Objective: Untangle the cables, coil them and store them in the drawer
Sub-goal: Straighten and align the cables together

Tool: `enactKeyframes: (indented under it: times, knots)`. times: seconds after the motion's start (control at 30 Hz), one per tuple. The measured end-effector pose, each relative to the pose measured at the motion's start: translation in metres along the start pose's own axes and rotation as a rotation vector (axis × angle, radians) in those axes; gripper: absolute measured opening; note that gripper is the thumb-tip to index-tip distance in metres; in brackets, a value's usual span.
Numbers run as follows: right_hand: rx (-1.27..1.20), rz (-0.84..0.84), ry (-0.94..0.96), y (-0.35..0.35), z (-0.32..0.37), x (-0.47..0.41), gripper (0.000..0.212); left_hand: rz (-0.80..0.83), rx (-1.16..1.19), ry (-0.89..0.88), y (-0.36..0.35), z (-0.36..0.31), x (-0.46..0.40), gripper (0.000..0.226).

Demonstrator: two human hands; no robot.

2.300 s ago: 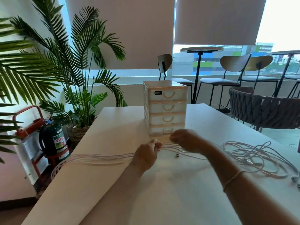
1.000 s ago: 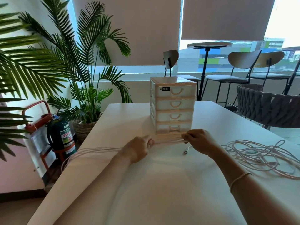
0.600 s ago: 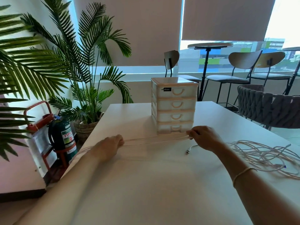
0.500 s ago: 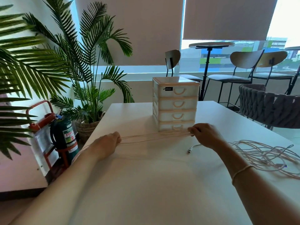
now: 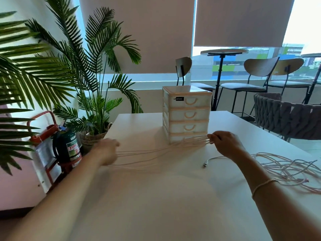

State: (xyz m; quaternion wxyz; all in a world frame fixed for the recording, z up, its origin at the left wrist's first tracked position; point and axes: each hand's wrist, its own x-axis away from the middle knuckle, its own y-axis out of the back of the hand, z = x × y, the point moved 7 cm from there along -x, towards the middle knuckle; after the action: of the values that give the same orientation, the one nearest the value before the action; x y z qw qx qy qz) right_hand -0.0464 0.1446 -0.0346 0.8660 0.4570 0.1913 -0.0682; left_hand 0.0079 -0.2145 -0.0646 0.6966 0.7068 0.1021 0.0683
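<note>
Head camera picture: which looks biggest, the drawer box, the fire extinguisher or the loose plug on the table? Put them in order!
1. Drawer box, largest.
2. Fire extinguisher, a bit smaller, though it sits farther away and lower, so its true size is unsure.
3. Loose plug, tiny.

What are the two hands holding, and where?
Both grip the white cable strands: right hand at one end of the stretched run, left hand at the other.

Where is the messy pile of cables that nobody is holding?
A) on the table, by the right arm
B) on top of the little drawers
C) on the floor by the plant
A: the loose tangle of cables lies on the white table, to the right of the right forearm.
</note>
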Motion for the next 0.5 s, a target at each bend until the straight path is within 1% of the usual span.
enactKeyframes:
  times: [0.03, 0.1, 0.13, 0.2, 0.3, 0.37, 0.43, 0.5]
  knots:
    - [-0.014, 0.001, 0.003, 0.002, 0.001, 0.001, 0.033, 0.009, 0.131, -0.101, 0.006, -0.029, 0.0, 0.048]
    - [-0.034, 0.009, 0.016, 0.004, 0.005, 0.003, 0.032, -0.008, 0.331, -0.27, 0.016, -0.087, 0.006, 0.044]
    - [-0.039, 0.016, 0.029, 0.005, 0.007, 0.004, 0.032, -0.022, 0.395, -0.331, 0.019, -0.113, 0.01, 0.041]
    - [-0.049, 0.027, 0.051, 0.008, 0.011, 0.006, 0.031, -0.007, 0.505, -0.4, 0.017, -0.154, 0.014, 0.038]
    - [-0.047, 0.022, 0.066, 0.015, 0.014, 0.008, 0.031, 0.103, 0.56, -0.441, 0.007, -0.183, 0.014, 0.031]
    - [-0.04, 0.023, 0.075, 0.017, 0.014, 0.008, 0.031, 0.21, 0.744, -0.444, -0.001, -0.185, 0.013, 0.022]
    - [-0.042, 0.03, 0.078, 0.016, 0.015, 0.008, 0.031, 0.246, 0.888, -0.424, -0.005, -0.181, 0.011, 0.018]
    - [-0.051, 0.034, 0.08, 0.014, 0.016, 0.008, 0.031, 0.263, 0.932, -0.397, -0.012, -0.174, 0.008, 0.016]
